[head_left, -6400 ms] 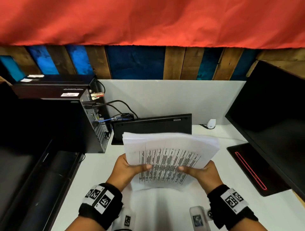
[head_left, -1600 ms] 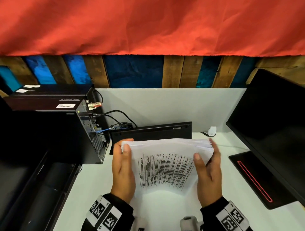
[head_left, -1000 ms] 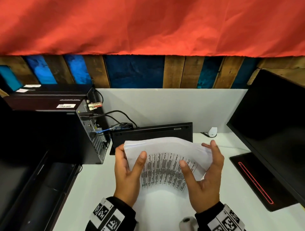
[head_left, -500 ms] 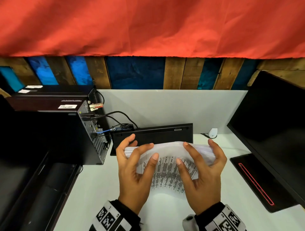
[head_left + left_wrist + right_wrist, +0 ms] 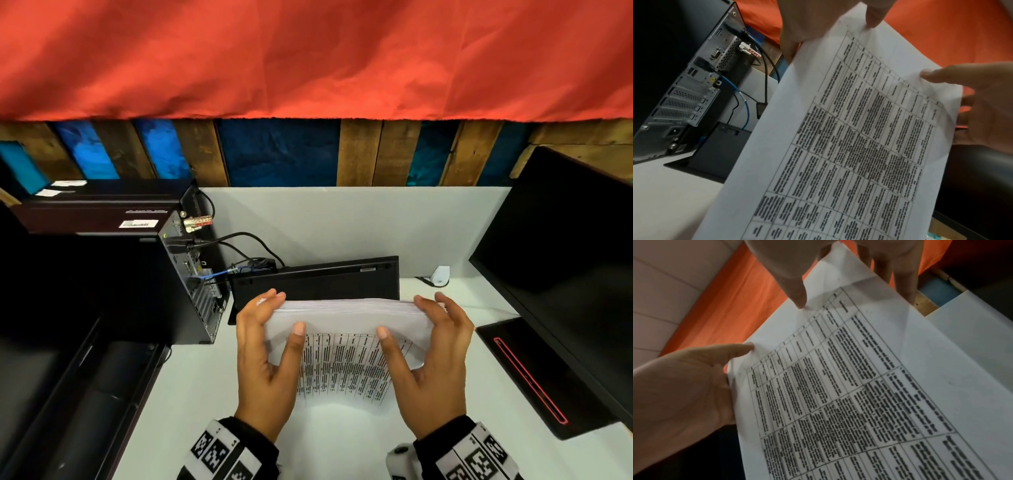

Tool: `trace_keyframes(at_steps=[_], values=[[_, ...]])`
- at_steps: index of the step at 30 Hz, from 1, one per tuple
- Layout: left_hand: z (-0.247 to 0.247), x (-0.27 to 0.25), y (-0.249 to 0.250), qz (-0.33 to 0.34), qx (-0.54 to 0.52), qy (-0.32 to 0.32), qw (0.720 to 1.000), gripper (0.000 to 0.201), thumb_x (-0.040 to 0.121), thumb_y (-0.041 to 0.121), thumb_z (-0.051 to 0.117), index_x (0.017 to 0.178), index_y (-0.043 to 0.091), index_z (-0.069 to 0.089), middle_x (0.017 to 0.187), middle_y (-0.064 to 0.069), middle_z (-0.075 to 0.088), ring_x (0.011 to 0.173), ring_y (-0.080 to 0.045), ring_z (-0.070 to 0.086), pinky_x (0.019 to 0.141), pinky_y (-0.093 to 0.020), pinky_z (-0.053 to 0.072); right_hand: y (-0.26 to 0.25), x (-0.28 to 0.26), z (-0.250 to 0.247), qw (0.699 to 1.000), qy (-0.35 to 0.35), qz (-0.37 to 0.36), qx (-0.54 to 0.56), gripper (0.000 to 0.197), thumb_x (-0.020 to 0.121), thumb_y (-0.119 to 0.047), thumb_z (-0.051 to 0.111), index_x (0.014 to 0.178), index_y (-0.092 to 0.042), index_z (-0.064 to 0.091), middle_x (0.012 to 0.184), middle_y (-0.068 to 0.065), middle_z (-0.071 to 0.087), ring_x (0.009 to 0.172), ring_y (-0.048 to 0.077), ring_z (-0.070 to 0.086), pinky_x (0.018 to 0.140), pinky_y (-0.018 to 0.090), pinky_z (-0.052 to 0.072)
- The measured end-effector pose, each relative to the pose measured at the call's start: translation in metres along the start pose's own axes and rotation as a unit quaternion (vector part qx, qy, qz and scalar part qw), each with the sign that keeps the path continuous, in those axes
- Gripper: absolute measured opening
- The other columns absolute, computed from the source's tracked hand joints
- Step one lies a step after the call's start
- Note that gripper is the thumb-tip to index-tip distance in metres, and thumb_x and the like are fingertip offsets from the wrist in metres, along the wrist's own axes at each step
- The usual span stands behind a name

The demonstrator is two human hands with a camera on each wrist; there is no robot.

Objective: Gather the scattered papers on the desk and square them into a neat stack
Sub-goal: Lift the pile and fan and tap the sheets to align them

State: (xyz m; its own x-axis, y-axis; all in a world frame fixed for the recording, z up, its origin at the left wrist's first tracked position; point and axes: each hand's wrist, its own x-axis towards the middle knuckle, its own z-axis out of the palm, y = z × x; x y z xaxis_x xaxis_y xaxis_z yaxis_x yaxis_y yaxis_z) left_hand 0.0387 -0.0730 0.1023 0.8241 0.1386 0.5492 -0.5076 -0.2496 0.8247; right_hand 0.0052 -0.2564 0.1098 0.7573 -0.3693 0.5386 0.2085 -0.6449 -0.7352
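A stack of white papers (image 5: 346, 318), its front sheet printed with a table, stands on its lower edge on the white desk (image 5: 205, 394), tilted toward me. My left hand (image 5: 284, 313) holds its left side, thumb on the front and fingers behind. My right hand (image 5: 411, 317) holds the right side the same way. The top edges look close to level. The printed sheet (image 5: 849, 138) fills the left wrist view, with the right hand (image 5: 982, 105) at its far edge. In the right wrist view the same sheet (image 5: 849, 386) shows with the left hand (image 5: 684, 386) beside it.
A black keyboard (image 5: 315, 281) stands on edge right behind the stack. A black computer tower (image 5: 102, 274) with cables (image 5: 246, 240) is at the left. A dark monitor (image 5: 565, 257) and its base with a red stripe (image 5: 531, 377) are at the right.
Over the last second the stack came down from a loose bowed hold. My fingers left the top edge and now grip the two sides, and the top edges look more even.
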Motion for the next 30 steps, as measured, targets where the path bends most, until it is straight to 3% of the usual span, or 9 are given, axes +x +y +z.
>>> trace_keyframes(at_steps=[4, 6, 10, 13, 18, 22, 24, 27, 30], values=[[0.001, -0.006, -0.009, -0.095, -0.155, 0.015, 0.983, 0.061, 0.084, 0.022, 0.058, 0.140, 0.028, 0.035, 0.129, 0.021, 0.056, 0.122, -0.004, 0.054, 0.100, -0.014, 0.043, 0.002, 0.000, 0.000, 0.991, 0.000, 0.071, 0.109, 0.067, 0.076, -0.043, 0.069, 0.132, -0.043, 0.031, 0.125, -0.011, 0.051, 0.115, -0.003, 0.051, 0.093, 0.019, 0.048], [0.002, -0.012, -0.016, -0.141, -0.210, -0.007, 0.967, 0.066, 0.077, 0.024, 0.056, 0.140, 0.023, 0.037, 0.127, 0.012, 0.061, 0.121, -0.011, 0.056, 0.101, -0.022, 0.045, 0.005, -0.004, 0.004, 0.974, 0.006, 0.103, 0.204, 0.082, 0.075, -0.043, 0.073, 0.141, -0.036, 0.026, 0.124, -0.017, 0.055, 0.115, 0.003, 0.057, 0.095, 0.017, 0.047], [0.000, -0.016, -0.025, -0.165, -0.216, -0.024, 0.962, 0.063, 0.070, 0.026, 0.053, 0.132, 0.018, 0.045, 0.114, 0.004, 0.067, 0.110, -0.019, 0.061, 0.093, -0.036, 0.047, 0.014, -0.010, 0.010, 0.964, 0.005, 0.118, 0.239, 0.077, 0.069, -0.051, 0.067, 0.135, -0.027, 0.035, 0.124, -0.003, 0.057, 0.115, 0.011, 0.058, 0.094, 0.024, 0.050], [-0.001, -0.012, -0.025, -0.165, -0.216, -0.019, 0.962, 0.063, 0.068, 0.025, 0.053, 0.131, 0.016, 0.046, 0.111, 0.006, 0.067, 0.106, -0.016, 0.062, 0.090, -0.031, 0.049, 0.018, -0.010, 0.010, 0.952, 0.007, 0.150, 0.267, 0.067, 0.069, -0.056, 0.067, 0.125, -0.028, 0.044, 0.116, -0.004, 0.063, 0.107, 0.011, 0.063, 0.089, 0.025, 0.053], [-0.002, -0.009, -0.041, -0.200, -0.194, -0.045, 0.959, 0.059, 0.071, 0.007, 0.052, 0.129, 0.012, 0.048, 0.109, 0.005, 0.069, 0.103, -0.012, 0.064, 0.086, -0.020, 0.052, 0.032, -0.011, 0.012, 0.941, -0.034, 0.196, 0.275, 0.056, 0.067, -0.020, 0.083, 0.115, -0.022, 0.054, 0.102, -0.009, 0.071, 0.092, 0.004, 0.068, 0.078, 0.020, 0.056], [-0.011, -0.014, -0.073, -0.301, -0.095, -0.144, 0.938, 0.040, 0.082, -0.010, 0.059, 0.115, 0.011, 0.061, 0.105, -0.002, 0.075, 0.102, -0.018, 0.070, 0.095, -0.042, 0.054, 0.065, -0.020, 0.017, 0.905, -0.140, 0.294, 0.273, 0.044, 0.063, 0.009, 0.080, 0.102, -0.008, 0.067, 0.090, 0.001, 0.077, 0.086, 0.016, 0.073, 0.081, 0.040, 0.059], [-0.013, -0.018, -0.081, -0.328, -0.070, -0.172, 0.926, 0.032, 0.082, -0.014, 0.064, 0.110, 0.002, 0.066, 0.099, -0.001, 0.077, 0.095, -0.014, 0.073, 0.096, -0.048, 0.052, 0.072, -0.022, 0.022, 0.900, -0.158, 0.310, 0.264, 0.042, 0.060, 0.019, 0.078, 0.087, -0.012, 0.070, 0.078, -0.004, 0.077, 0.078, 0.012, 0.073, 0.074, 0.031, 0.061], [-0.012, -0.018, -0.075, -0.330, -0.077, -0.131, 0.931, 0.028, 0.083, -0.017, 0.062, 0.107, -0.003, 0.067, 0.083, 0.014, 0.077, 0.084, 0.000, 0.072, 0.090, -0.031, 0.056, 0.068, -0.017, 0.028, 0.909, -0.131, 0.295, 0.265, 0.043, 0.059, 0.018, 0.078, 0.081, -0.017, 0.070, 0.072, -0.011, 0.076, 0.071, 0.003, 0.071, 0.065, 0.018, 0.058], [-0.015, -0.009, -0.061, -0.301, -0.100, -0.105, 0.942, 0.040, 0.083, -0.021, 0.058, 0.109, 0.008, 0.064, 0.089, 0.019, 0.076, 0.091, 0.003, 0.070, 0.079, -0.011, 0.054, 0.056, -0.008, 0.026, 0.909, -0.129, 0.280, 0.281, 0.036, 0.064, 0.013, 0.079, 0.075, -0.020, 0.072, 0.070, -0.012, 0.075, 0.068, 0.001, 0.071, 0.065, 0.018, 0.058]])
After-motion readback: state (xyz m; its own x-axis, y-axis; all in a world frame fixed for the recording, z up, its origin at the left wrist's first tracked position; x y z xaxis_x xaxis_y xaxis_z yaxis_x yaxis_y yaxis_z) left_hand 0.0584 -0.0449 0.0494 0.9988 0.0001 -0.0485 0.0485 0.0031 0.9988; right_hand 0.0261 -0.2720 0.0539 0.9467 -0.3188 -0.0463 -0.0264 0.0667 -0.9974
